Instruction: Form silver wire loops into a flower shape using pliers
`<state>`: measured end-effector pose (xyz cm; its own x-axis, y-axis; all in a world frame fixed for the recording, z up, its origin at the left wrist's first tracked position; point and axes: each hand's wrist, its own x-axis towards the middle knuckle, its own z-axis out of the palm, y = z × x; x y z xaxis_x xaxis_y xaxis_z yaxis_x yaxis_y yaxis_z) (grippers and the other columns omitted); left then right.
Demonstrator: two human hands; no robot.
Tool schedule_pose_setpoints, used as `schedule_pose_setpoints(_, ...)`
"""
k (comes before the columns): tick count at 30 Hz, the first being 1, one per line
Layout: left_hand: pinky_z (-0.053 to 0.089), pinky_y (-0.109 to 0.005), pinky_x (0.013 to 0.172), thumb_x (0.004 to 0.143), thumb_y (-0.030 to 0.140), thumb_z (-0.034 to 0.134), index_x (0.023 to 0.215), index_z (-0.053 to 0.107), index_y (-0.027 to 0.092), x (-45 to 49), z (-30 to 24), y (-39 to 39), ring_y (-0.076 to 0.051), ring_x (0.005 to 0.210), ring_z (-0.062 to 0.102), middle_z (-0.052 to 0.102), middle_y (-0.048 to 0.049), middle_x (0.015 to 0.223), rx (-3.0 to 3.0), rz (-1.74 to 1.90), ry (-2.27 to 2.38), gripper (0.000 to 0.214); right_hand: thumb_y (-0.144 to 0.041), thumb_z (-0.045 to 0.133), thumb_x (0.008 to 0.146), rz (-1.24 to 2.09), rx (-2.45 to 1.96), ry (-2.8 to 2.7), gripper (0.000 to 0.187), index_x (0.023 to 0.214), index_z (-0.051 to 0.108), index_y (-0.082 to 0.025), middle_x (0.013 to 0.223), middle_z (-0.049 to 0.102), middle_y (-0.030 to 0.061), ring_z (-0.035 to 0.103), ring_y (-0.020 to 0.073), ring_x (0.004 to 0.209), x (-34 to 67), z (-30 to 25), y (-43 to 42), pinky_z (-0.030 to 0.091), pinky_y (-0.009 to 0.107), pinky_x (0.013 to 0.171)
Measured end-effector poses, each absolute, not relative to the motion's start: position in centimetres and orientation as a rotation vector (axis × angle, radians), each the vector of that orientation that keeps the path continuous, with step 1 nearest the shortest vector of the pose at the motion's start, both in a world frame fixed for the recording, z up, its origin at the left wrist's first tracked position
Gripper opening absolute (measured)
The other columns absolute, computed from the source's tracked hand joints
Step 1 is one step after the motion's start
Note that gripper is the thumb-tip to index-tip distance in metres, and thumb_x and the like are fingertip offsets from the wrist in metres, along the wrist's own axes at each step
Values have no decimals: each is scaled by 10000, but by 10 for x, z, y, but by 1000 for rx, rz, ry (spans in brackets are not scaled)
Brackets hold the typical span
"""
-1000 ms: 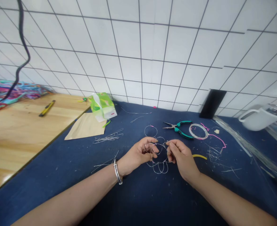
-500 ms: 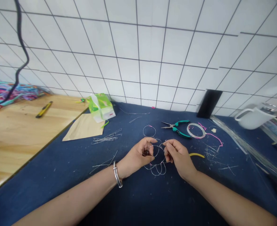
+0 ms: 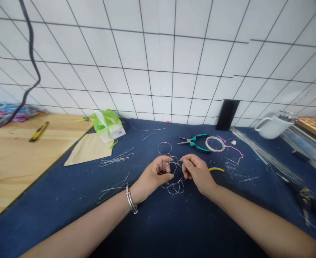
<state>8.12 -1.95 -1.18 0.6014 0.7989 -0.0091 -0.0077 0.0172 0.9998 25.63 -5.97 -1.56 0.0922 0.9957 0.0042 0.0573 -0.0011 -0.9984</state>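
My left hand (image 3: pixel 154 175) and my right hand (image 3: pixel 195 171) meet over the dark blue cloth (image 3: pixel 158 222), both pinched on a cluster of thin silver wire loops (image 3: pixel 174 181). Several loops hang below and between the fingers. My left wrist wears a silver bangle (image 3: pixel 131 200). A single wire ring (image 3: pixel 164 148) lies just beyond my hands. Teal-handled pliers (image 3: pixel 194 140) rest further back, to the right of that ring.
Cut wire pieces (image 3: pixel 116 157) lie left of my hands, near a brown paper bag (image 3: pixel 89 148) and a green tissue pack (image 3: pixel 108 124). A wire coil (image 3: pixel 215 143), pink cord (image 3: pixel 234 149), a yellow piece (image 3: pixel 216 169), a white mug (image 3: pixel 273 126) and a black block (image 3: pixel 227 114) sit right. A yellow cutter (image 3: pixel 38 131) lies on the wooden table.
The view has drifted right and slightly up, so everything sits further left. My hands keep their pinch on the wire loops, fingers shifting a little closer together.
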Motion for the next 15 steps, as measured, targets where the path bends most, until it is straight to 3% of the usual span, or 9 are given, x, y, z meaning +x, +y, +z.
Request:
schedule_pose_setpoints(6,410,-235,652,758,172,599,1083,489,224,80,-12,-21,-117,763,481,524,-11,913,1382,749,713,347,-338,447,849,1077,-1280,-1191,163,885,521,-198,642,502,-41,475,69,481,258,-14,-60,345,197,438)
schedule_pose_setpoints(15,429,-225,616,746,157,614,1067,450,219,82,-15,-19,-97,709,480,522,-13,940,1345,838,730,366,-263,450,834,1087,-1260,-1179,111,912,506,-207,638,494,-49,461,70,486,258,-14,-59,333,199,442)
